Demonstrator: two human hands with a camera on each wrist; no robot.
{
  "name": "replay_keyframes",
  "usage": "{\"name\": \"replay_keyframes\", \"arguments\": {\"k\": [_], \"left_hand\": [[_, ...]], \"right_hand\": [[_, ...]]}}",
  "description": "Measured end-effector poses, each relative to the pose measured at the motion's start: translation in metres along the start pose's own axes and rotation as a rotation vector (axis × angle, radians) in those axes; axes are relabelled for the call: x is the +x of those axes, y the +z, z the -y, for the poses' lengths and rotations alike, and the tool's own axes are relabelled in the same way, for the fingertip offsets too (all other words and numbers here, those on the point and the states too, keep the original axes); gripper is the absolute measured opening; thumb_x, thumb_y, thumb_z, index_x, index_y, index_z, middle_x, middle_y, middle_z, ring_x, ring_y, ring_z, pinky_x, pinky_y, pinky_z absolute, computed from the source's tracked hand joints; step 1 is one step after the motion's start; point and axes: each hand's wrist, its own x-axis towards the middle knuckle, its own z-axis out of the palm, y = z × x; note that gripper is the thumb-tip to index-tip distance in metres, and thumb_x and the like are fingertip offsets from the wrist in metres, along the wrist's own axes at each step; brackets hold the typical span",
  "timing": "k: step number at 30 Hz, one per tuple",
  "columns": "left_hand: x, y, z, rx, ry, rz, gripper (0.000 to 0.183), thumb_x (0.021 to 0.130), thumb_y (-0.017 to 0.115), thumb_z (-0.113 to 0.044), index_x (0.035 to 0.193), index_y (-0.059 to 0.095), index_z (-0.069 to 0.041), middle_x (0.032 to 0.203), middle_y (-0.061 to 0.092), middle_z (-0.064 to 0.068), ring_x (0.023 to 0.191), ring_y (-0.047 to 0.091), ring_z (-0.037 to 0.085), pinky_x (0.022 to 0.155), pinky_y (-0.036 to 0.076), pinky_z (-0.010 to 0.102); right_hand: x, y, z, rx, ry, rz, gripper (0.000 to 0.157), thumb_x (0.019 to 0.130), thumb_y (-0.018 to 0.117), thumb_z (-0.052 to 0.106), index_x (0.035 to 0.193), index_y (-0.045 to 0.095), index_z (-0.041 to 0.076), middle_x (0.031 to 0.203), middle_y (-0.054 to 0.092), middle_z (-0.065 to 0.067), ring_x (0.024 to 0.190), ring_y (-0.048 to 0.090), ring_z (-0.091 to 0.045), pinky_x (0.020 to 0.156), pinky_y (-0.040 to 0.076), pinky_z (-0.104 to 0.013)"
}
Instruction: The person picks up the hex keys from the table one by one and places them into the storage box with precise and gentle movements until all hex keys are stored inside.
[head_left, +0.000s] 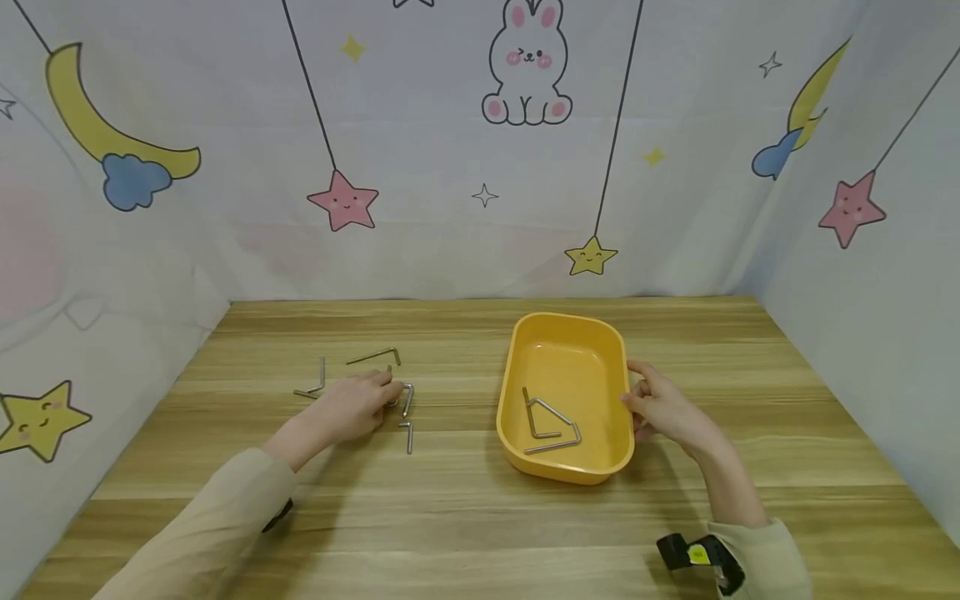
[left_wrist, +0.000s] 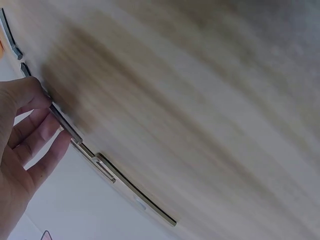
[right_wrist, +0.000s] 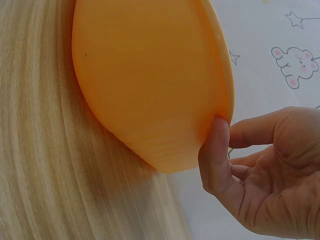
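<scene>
- Hex keys (head_left: 322, 373): I see them in two places, loose on the left half of the wooden table (head_left: 465, 517) and inside the yellow tray (head_left: 573, 358) right of its middle.
- Left sleeve (head_left: 217, 508): light-coloured, it crosses the table's near left part.
- Left hand (head_left: 345, 410): reaching in among the loose keys, with two of them close by on its left; in the left wrist view I see its thumb and fingers pinch a dark key (left_wrist: 66, 123).
- Brass-toned key (head_left: 373, 357): lying beyond the fingertips, near the hand.
- Silver key (head_left: 408, 400): just beside the fingertips; I cannot tell whether they touch it.
- Small key (head_left: 408, 437): on the table, nearer the viewer.
- Tray contents: three keys lie in the near half, close together.
- Right hand (head_left: 663, 408): thumb and fingers grip the tray's right side at the rim, as I confirm in the right wrist view.
- Right sleeve (head_left: 768, 558): at the lower right, with a black strap (head_left: 678, 550) beside its cuff.
</scene>
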Motion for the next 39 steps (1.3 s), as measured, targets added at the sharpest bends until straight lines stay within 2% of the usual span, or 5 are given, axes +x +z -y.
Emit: {"name": "replay_keyframes", "arguments": {"k": [9,21,31,39], "left_hand": [[-0.002,0.000,0.002,-0.008,-0.004,-0.011,0.022,0.076,0.066,0.003,0.086,0.052,-0.013,0.077,0.049,-0.003,0.066,0.040,0.009,0.052,0.031,0.020],[-0.001,-0.009,-0.002,-0.009,0.003,-0.037,0.026,0.073,0.069,0.004,0.087,0.054,-0.012,0.077,0.050,-0.003,0.064,0.041,0.008,0.049,0.030,0.018],[0.006,-0.012,-0.006,0.049,0.068,-0.114,0.028,0.070,0.069,0.006,0.083,0.051,-0.012,0.074,0.046,-0.003,0.063,0.037,0.008,0.052,0.028,0.020],[0.013,-0.023,-0.013,0.056,0.123,-0.140,0.027,0.071,0.062,0.007,0.084,0.050,-0.013,0.075,0.041,-0.005,0.065,0.036,0.008,0.050,0.023,0.019]], "right_hand": [[0.000,0.000,0.001,-0.004,-0.003,0.001,0.065,0.100,0.043,0.008,0.151,0.005,-0.005,0.086,0.047,-0.009,0.065,0.054,-0.016,0.061,0.056,-0.037],[-0.001,0.000,0.002,-0.001,-0.005,-0.001,0.065,0.099,0.043,0.008,0.151,0.006,-0.005,0.088,0.049,-0.011,0.065,0.055,-0.016,0.061,0.057,-0.037],[0.000,0.000,-0.001,0.004,-0.002,0.005,0.065,0.100,0.043,0.009,0.151,0.004,-0.005,0.087,0.048,-0.009,0.066,0.055,-0.016,0.061,0.056,-0.036],[0.000,0.000,-0.001,0.011,-0.009,0.004,0.065,0.100,0.042,0.009,0.151,0.005,-0.005,0.086,0.047,-0.009,0.066,0.055,-0.016,0.062,0.057,-0.037]]}}
